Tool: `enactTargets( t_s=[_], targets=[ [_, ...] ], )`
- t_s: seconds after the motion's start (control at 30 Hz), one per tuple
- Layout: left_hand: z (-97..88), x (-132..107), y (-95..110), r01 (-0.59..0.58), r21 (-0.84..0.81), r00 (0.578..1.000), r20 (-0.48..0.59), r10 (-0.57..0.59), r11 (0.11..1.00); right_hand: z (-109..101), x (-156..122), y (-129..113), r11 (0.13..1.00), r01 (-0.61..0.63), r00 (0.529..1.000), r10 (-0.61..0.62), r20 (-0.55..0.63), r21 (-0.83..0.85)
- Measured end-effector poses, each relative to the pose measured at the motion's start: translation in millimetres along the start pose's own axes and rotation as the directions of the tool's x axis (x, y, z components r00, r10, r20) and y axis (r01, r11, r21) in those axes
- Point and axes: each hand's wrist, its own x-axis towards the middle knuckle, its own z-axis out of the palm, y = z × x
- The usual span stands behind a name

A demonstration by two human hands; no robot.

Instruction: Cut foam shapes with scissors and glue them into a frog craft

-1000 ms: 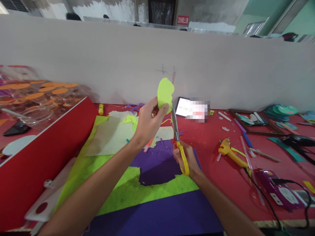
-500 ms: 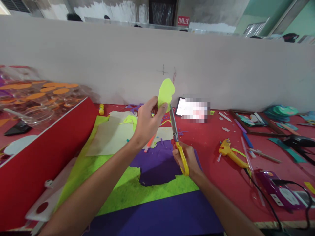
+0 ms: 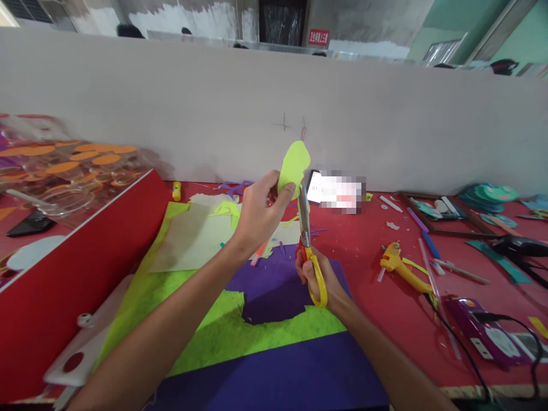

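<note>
Between thumb and fingers, my left hand (image 3: 263, 208) pinches a rounded yellow-green felt-like piece (image 3: 293, 165) in front of the pale partition. My right hand (image 3: 319, 274) grips a pair of scissors (image 3: 305, 217) with yellow and red handles, its fingers in the loops. The blades point up, their tips at the lower right edge of the piece. Below my hands lie a purple sheet (image 3: 265, 365), a cut green sheet (image 3: 205, 337) and a cream sheet (image 3: 180, 242), with yellow-green scraps (image 3: 226, 211) on top.
A yellow glue gun (image 3: 405, 268) and a purple device (image 3: 488, 331) with cables lie at right, near a brown frame (image 3: 449, 231). A lit phone (image 3: 314, 187) leans at the partition (image 3: 192, 108). A red divider (image 3: 85, 274) stands at left.
The yellow-green piece and my left hand have shifted slightly right and down. The scissors have turned more upright, with the tips slightly further right.
</note>
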Motion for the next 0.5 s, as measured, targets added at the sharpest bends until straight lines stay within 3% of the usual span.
enactTargets(
  t_s=[0.23, 0.5],
  targets=[
    [3.4, -2.2, 5.3, -0.055, 0.076, 0.996, 0.077, 0.049, 0.996, 3.9, 0.8, 1.3, 0.991, -0.034, 0.999, 0.037, -0.018, 0.128],
    [2.6, -2.4, 6.2, -0.078, 0.107, 0.989, 0.131, 0.064, 0.991, 1.1, 0.8, 3.1, 0.994, -0.015, 0.998, 0.021, -0.059, 0.109]
  ],
)
